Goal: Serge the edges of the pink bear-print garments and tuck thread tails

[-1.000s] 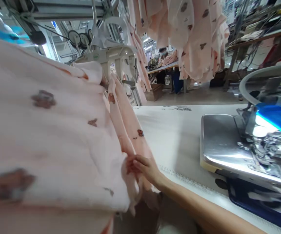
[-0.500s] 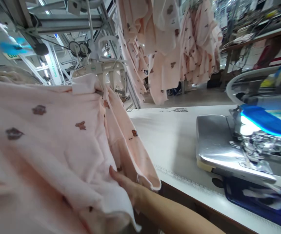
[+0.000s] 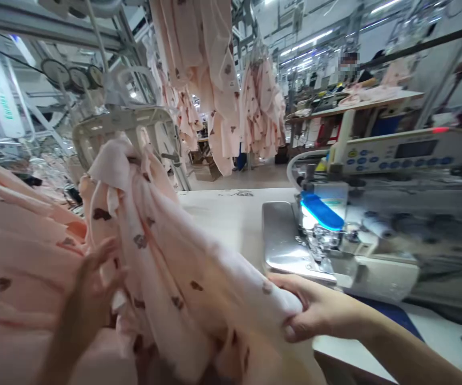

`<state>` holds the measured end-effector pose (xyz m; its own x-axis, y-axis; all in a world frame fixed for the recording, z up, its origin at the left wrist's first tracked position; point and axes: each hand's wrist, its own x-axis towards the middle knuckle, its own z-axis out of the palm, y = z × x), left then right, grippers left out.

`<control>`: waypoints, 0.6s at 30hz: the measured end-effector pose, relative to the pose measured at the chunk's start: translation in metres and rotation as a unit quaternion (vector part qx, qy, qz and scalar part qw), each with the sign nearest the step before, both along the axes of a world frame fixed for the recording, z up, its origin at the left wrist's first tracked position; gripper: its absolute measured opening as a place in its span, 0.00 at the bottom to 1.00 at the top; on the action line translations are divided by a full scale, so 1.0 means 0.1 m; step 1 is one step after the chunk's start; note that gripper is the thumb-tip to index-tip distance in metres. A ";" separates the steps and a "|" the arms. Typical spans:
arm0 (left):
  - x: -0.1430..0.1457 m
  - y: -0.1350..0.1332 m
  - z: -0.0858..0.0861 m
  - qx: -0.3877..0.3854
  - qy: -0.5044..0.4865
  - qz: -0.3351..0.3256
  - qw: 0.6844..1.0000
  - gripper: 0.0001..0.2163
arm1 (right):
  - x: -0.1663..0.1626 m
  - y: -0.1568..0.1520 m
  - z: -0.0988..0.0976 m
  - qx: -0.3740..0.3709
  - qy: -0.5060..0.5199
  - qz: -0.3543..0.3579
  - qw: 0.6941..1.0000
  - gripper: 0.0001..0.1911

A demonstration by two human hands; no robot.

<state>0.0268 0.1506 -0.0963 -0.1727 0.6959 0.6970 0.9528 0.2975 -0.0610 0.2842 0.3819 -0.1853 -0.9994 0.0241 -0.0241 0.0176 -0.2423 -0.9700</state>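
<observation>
Left hand [image 3: 94,286]: blurred, fingers loosely spread by the cloth [image 3: 199,262]; contact unclear
Hanger [image 3: 94,124]: above, at the cloth's top
Cloth: between hands, slanting lengthwise from hanger down to right hand [image 3: 317,307]
Table [image 3: 218,208]: behind
Right hand: nearer, pinching cloth's edge
Machine [image 3: 387,272]: just beyond, blocking that side

1. Right hand [image 3: 315,310]: pinches edge of pink printed fabric [image 3: 210,267], thumb against fingers, stretching it toward the machine side.
2. Left hand [image 3: 89,294]: blurred, fingers up against or just before the fabric; contact unclear.
3. Fabric hangs in folds from pale plastic hanger clamp [image 3: 106,124].
4. More pink cloth [image 3: 18,256], far left.
5. White worktable [image 3: 215,214] beyond; sewing machine [image 3: 387,272] right, blue guard [image 3: 322,212], button panel [image 3: 403,152].
6. Behind: hanging pink pieces [image 3: 261,107], a co-worker [image 3: 369,80] at another table [image 3: 407,96].
</observation>
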 end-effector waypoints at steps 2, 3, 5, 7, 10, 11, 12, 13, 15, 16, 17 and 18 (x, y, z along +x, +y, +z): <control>0.30 0.46 -0.17 -0.048 0.008 -0.111 0.993 0.22 | 0.02 0.01 -0.11 0.002 0.003 -0.013 1.000 0.31; 0.46 0.70 -0.23 -0.091 0.018 -0.190 0.977 0.22 | 0.05 0.01 -0.16 0.003 -0.001 -0.019 1.000 0.30; 0.74 1.15 -0.31 -0.265 0.020 -0.224 0.938 0.18 | 0.13 0.02 -0.24 0.042 -0.015 -0.066 0.997 0.27; 0.91 1.46 -0.34 -0.372 0.002 -0.223 0.901 0.12 | 0.24 0.04 -0.31 0.095 -0.029 -0.143 0.985 0.22; 0.93 1.61 -0.35 -0.353 -0.060 -0.263 0.896 0.10 | 0.37 0.05 -0.40 0.128 -0.036 -0.230 0.964 0.21; 0.90 1.60 -0.35 -0.334 -0.083 -0.277 0.897 0.08 | 0.40 0.05 -0.43 0.120 -0.038 -0.240 0.962 0.21; 0.87 1.57 -0.35 -0.319 -0.105 -0.291 0.896 0.07 | 0.42 0.04 -0.45 0.113 -0.040 -0.243 0.962 0.20; 0.85 1.54 -0.34 -0.305 -0.123 -0.304 0.894 0.07 | 0.44 0.04 -0.47 0.108 -0.040 -0.243 0.963 0.19; 0.81 1.43 -0.31 -0.272 -0.152 -0.329 0.891 0.09 | 0.45 0.02 -0.50 0.100 -0.037 -0.251 0.962 0.16; 0.80 1.36 -0.28 -0.255 -0.171 -0.339 0.889 0.09 | 0.46 0.01 -0.51 0.098 -0.034 -0.259 0.960 0.16; 0.79 1.28 -0.24 -0.240 -0.190 -0.347 0.887 0.07 | 0.46 0.00 -0.51 0.094 -0.030 -0.267 0.959 0.15; 0.79 1.20 -0.20 -0.227 -0.205 -0.356 0.883 0.05 | 0.46 0.00 -0.51 0.083 -0.022 -0.275 0.958 0.16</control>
<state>0.1059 0.2708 -0.1165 0.2487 0.9216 0.2979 0.8577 -0.3524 0.3743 0.3305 0.3819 -0.2366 -0.8326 0.5536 -0.0153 -0.0274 -0.0687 -0.9973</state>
